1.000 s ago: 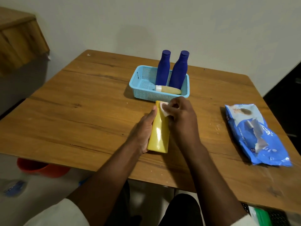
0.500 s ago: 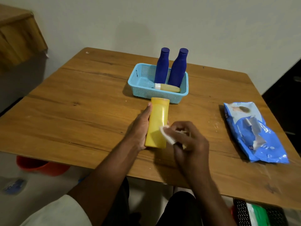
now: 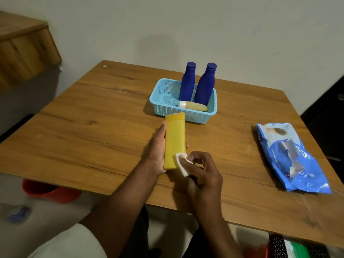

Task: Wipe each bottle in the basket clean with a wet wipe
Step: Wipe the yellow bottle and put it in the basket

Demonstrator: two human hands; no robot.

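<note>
Two hands over table (image 3: 93,127): left hand (image 3: 156,151), fingers mostly hidden, grips yellow bottle (image 3: 175,140) near basket (image 3: 162,107); right hand (image 3: 202,172) pinches wet wipe (image 3: 181,161) against bottle's near end.

We see a matt wood-grain worktop (image 3: 93,131), a perforated plastic basket (image 3: 163,108) (pale blue), and a glossy, crinkled wipes packet (image 3: 290,161).

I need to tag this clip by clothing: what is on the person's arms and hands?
Both forearms are bare, with pale, whitish sleeves ending near the elbows. The left hand and right hand wear no gloves; no rings or watch are visible.
</note>
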